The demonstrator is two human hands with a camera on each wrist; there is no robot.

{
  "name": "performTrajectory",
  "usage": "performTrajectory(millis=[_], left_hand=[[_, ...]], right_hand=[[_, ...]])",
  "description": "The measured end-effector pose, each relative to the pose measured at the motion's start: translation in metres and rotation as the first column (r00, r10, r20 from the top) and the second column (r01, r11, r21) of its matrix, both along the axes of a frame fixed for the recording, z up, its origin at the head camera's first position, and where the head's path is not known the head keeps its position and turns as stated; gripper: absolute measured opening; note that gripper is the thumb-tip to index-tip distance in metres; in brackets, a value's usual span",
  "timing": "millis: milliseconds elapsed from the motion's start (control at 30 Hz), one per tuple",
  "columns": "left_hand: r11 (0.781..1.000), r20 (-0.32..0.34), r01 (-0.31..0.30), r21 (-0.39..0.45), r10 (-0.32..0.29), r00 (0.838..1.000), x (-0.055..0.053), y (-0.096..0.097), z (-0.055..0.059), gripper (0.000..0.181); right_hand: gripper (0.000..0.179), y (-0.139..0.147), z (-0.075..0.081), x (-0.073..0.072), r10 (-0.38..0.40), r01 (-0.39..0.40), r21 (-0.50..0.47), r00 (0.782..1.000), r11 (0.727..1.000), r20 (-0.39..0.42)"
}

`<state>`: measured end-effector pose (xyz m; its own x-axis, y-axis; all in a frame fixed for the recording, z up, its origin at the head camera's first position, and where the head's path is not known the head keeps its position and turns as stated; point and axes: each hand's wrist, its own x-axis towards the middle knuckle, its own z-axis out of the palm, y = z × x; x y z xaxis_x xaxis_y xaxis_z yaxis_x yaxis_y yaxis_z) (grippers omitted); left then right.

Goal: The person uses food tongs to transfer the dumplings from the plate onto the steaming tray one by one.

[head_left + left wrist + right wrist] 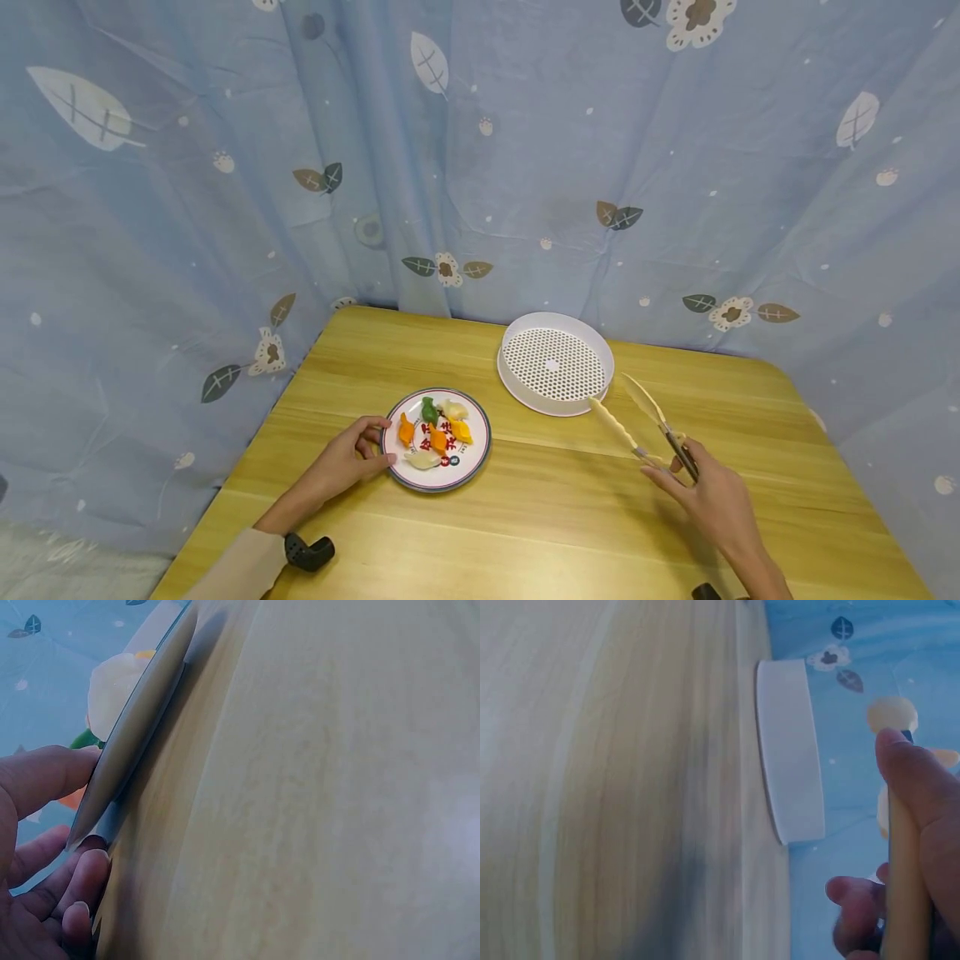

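On the left half of the wooden table (465,554): plate (476,461), pale, dark-banded rim, red printing. Six small dumpling-like pieces lie on it, apart or nearly so: green piece (429,411), yellow piece (461,431), two orange pieces (406,429), two cream pieces (423,459).

Left hand (348,450) pinches the plate's near-left rim; left wrist view shows thumb over the lip, other fingers bent at and below the edge. Right hand (716,500) grasps the tongs (617,427) by the handles, thumb along one side, their arms spread apart with nothing between. Pale tips near the right side of the white perforated strainer (551,406), which sits farther back, by the curtain (487,167); in the right wrist view tips and strainer stand apart.

Handling, by judgement: plate stiff, moderately light, possibly ceramic and so chippable; smooth glaze would let pieces slide if tilted. Rim hold sound, best kept level. Pieces look very light, smooth, perhaps rubbery; cannot tell whether soft or hard. Best grip across the plump middle, light squeeze, rather than at the thin tapered ends. Tongs springy, likely light; broad tips suit small rounded shapes. Strainer probably thin plastic, easily nudged.
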<state>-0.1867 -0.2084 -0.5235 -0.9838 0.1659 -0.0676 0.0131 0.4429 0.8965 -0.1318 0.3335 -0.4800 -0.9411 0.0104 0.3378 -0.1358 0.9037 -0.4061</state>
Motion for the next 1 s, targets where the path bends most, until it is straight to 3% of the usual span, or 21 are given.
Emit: performTrajectory(millis=[200,367,500,1000], left_hand=[[1.0,0.018,-0.01,0.003,0.01,1.0,0.0,0.001,0.001,0.054],[1.0,0.01,-0.007,0.002,0.007,1.0,0.001,0.0,0.001,0.054],[1.0,-0.006,0.0,-0.001,0.0,1.0,0.0,0.0,-0.001,0.053],[1.0,0.001,-0.003,0.013,0.003,1.0,0.0,-0.002,-0.001,0.054]], right_hand=[[0.039,-0.006,0.0,-0.007,0.06,-0.058,0.027,0.996,0.998,-0.059],[0.039,-0.015,0.002,-0.01,0.05,-0.05,0.003,0.998,0.999,-0.035],[0.038,-0.023,0.002,-0.015,0.086,-0.086,0.003,0.996,0.996,-0.035],[0.036,-0.056,-0.001,-0.034,0.241,-0.232,0.082,0.964,0.969,-0.117]])
